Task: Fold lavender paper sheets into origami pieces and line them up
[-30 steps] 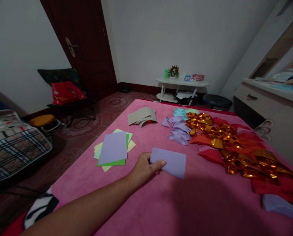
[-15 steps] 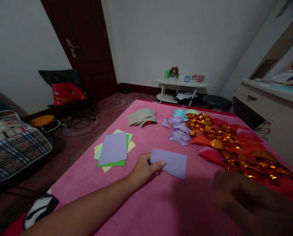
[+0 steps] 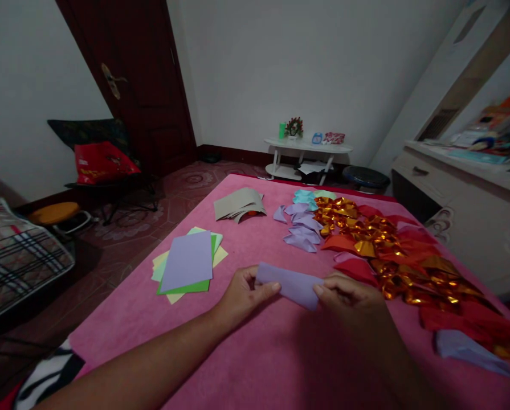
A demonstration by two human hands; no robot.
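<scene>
A lilac sheet of paper (image 3: 292,283) lies on the pink cloth (image 3: 255,353) in front of me. My left hand (image 3: 241,296) pinches its left end, thumb on top. My right hand (image 3: 349,293) pinches its right end with curled fingers. The sheet looks slightly lifted and bent between both hands. To the left lies a stack of coloured sheets (image 3: 187,264), lilac on top, green and yellow below.
Folded lilac and teal pieces (image 3: 300,225) and a heap of gold foil and red paper (image 3: 400,256) cover the right side. Grey sheets (image 3: 239,204) lie at the far edge. Beyond are a white low table (image 3: 308,149), a chair with a red bag (image 3: 101,162), and a cabinet (image 3: 464,199).
My right hand has come in from the lower right and taken hold of the sheet's right end. The view shifted slightly to the right. My left hand keeps its grip.
</scene>
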